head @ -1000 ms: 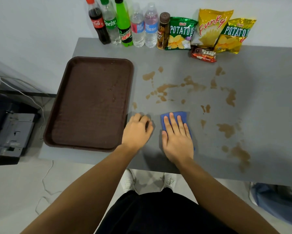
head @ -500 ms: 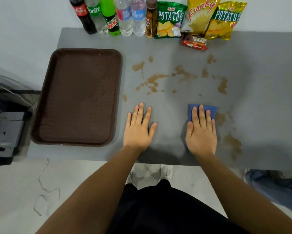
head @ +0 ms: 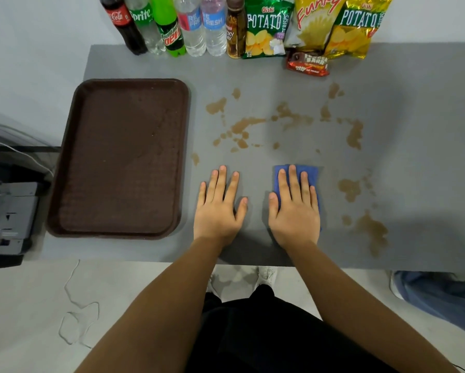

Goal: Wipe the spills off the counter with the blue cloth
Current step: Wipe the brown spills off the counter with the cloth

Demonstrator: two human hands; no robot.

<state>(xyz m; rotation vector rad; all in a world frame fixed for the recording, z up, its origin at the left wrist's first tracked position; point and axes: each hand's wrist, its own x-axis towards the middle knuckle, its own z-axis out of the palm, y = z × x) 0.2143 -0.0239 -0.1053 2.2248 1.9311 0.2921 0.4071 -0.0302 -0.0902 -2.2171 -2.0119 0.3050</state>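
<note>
A small folded blue cloth (head: 310,173) lies flat on the grey counter (head: 414,103). My right hand (head: 294,211) presses down on it with the fingers stretched out, covering most of it. My left hand (head: 219,208) rests flat on bare counter just left of it, fingers apart, holding nothing. Brown spills (head: 246,125) spread across the counter beyond both hands. More brown patches (head: 371,227) lie to the right of the cloth, near the front edge.
A large brown tray (head: 118,157) sits on the counter's left part. Several bottles (head: 169,25) and snack bags (head: 314,25) line the back edge by the wall. A dark machine (head: 8,211) stands left of the counter. Another person's blue trouser leg (head: 441,294) shows at lower right.
My right hand slid the cloth to the right over the counter, then back a little to the left. My left hand opened from curled to flat. A spot near the cloth's path is gone.
</note>
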